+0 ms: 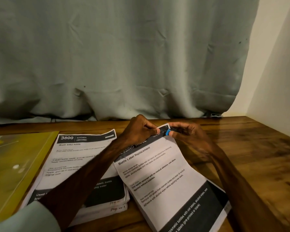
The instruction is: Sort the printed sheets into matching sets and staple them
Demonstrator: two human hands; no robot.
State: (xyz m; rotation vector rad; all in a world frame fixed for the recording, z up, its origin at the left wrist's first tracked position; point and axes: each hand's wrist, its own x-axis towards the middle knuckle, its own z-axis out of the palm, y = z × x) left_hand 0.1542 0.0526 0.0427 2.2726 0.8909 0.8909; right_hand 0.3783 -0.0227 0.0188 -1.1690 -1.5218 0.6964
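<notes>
1. The held set [166, 178] of printed sheets lies slanted on the table [249, 148]. Its top corner is raised between the two hands, near the table's back edge.
2. The left hand [139, 129] pinches that corner from the left, thumb and fingertips closed on the paper.
3. The right hand [189, 134] comes in from the right, fingers curled round a small dark stapler [168, 132] with a blue end. The stapler sits on the same corner, touching the paper.
4. A second stack [74, 164] lies flat to the left, beneath the left forearm. The held set overlaps its right edge.
5. Count: two hands, two groups of sheets, one stapler and one yellow folder [15, 164] at the far left. The sheets in each group cannot be counted.
6. The held set reads "Bottle Label Replacement" and, in bold, "Old labels removed with no residual adhesive, new labels applied without bubbles." Its dark header is partly hidden.
7. The stack's top sheet reads "3800", "KITCHEN" and "Wash baby bottle". A lower sheet's edge bears handwritten "Page No: 3".
8. A grey-green curtain [124, 56] hangs behind the table.
</notes>
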